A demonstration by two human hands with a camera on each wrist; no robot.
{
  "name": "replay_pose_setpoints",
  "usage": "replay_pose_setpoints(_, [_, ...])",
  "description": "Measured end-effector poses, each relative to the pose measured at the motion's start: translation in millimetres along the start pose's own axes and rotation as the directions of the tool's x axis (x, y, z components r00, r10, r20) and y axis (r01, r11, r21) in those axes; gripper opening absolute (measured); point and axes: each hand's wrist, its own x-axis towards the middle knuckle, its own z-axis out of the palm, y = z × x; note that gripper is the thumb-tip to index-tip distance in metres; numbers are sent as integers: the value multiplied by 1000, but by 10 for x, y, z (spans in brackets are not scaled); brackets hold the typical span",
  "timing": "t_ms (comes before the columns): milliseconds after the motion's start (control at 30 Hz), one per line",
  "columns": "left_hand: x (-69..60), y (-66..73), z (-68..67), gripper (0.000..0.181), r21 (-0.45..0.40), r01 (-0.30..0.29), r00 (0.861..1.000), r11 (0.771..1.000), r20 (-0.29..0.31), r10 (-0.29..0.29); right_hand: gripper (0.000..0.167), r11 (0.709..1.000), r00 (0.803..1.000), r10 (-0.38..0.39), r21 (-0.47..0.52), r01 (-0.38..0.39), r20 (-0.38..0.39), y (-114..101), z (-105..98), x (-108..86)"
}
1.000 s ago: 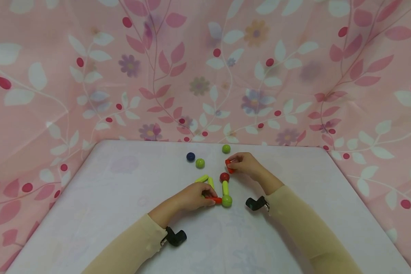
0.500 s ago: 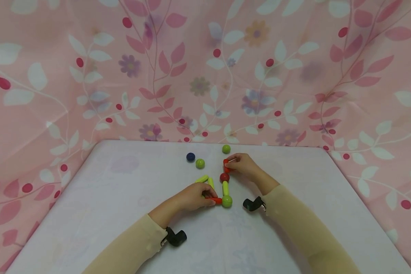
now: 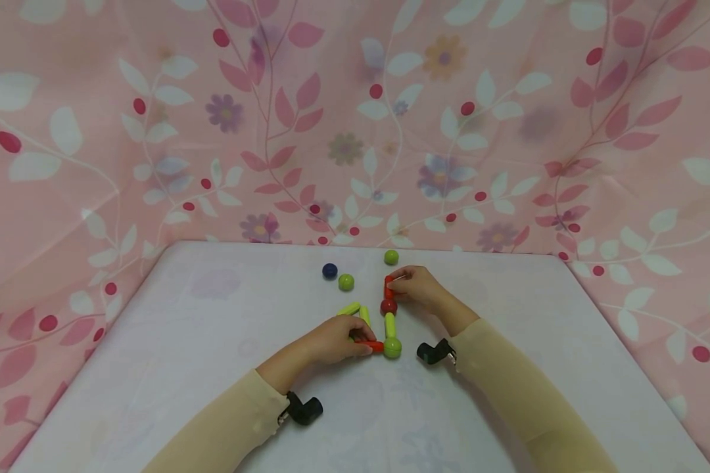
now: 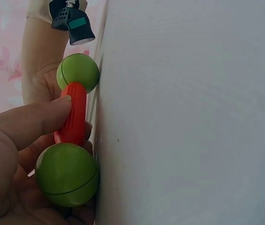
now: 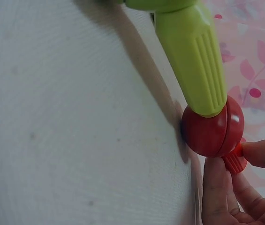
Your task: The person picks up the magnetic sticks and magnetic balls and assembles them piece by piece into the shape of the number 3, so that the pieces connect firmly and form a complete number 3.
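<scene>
Pinching the far red rod (image 3: 388,288) between thumb and fingers of the right hand (image 3: 424,287); gripping the near red rod (image 3: 377,346) with the left hand (image 3: 331,338), and curling round the inner ball (image 4: 66,174), green, at its wrist-side end.

Holding the far red rod from its right side, with its long axis running away from the person and its near end meeting the red ball (image 3: 388,307); unable to tell whether fully seated there. Lining up nearly straight, across the red ball, with the joined rod (image 3: 390,326), lime green. Having the right hand just beside that meeting point, and the left hand farther off, nearer the person and to the left.

Holding the near red rod crosswise, roughly square to the joined rod, with its right end against the corner ball (image 3: 392,347), green.

Partly hiding, just beyond the left hand, a slanting rod (image 3: 349,308) and a straighter rod (image 3: 364,315), both lime.

Facing three separate balls farther out on the tabletop (image 3: 390,420): the blue ball (image 3: 329,270), the middle ball (image 3: 346,282), green, just beside it, and the back ball (image 3: 391,257), also green, near the far edge. Wearing a left camera (image 3: 304,410) and a right camera (image 3: 433,353) at the wrists.
</scene>
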Motion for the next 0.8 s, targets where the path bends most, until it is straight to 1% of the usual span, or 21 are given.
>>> replay_pose_setpoints(233, [-1,2,-1,10,1,6,1000,1000,-2,-6,34,999,999,36,2,-36,-14,-7,17,17])
replay_pose_setpoints(433, [-9,10,-2,11,8,6,1000,1000,2,-6,34,996,996,79,33,-78,-35,15,23,56])
replay_pose_setpoints(800, [9,-8,10,10,6,11,1000,1000,-2,-11,35,994,995,95,49,-93,-34,18,25,64])
